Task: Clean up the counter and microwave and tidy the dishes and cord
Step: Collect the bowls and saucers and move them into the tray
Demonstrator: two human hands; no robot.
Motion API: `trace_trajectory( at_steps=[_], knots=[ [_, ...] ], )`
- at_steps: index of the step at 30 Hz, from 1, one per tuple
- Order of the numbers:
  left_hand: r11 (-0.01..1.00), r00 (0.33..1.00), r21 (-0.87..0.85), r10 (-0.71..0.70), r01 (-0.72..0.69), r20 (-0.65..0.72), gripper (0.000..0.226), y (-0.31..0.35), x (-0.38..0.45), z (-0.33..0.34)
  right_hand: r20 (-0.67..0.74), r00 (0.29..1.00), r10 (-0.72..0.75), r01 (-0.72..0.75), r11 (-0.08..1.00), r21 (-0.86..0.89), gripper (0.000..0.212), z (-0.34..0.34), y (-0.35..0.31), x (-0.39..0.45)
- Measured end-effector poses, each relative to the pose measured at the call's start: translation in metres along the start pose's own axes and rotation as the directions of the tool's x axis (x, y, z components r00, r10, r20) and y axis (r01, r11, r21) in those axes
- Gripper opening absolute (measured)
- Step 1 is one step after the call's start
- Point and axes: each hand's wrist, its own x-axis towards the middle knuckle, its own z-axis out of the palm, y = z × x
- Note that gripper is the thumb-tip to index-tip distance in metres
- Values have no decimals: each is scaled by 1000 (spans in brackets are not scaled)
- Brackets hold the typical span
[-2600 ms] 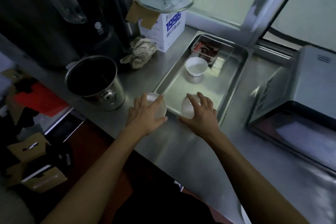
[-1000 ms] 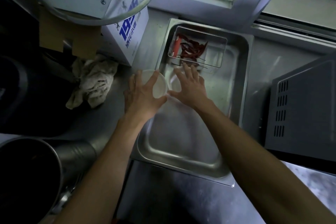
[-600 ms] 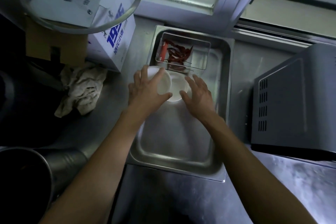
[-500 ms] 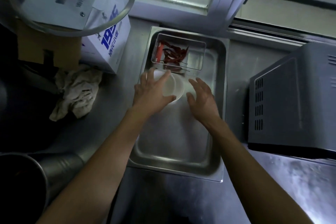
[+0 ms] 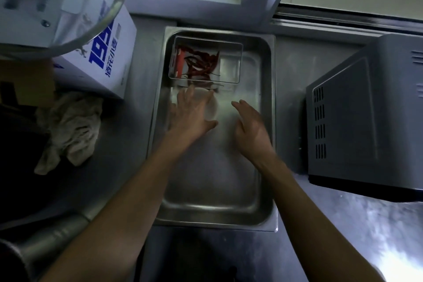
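Our left hand grips white bowl in tray; right hand spread, empty. Dish-stacking step; next, we judge: release gently.

Single head-worn, wide-angle view looking steeply down from close above the table, with the far wall and window frame along the upper edge. The steel tray sits centred, the microwave at right, both forearms entering from below.
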Motion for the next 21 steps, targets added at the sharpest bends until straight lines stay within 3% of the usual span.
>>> trace_trajectory(
  at_steps=[21],
  knots=[
    [998,998,46,46,-47,31,99,-10,3,3,53,999,12,-10,999,-35,54,13,-9,4]
  ],
)
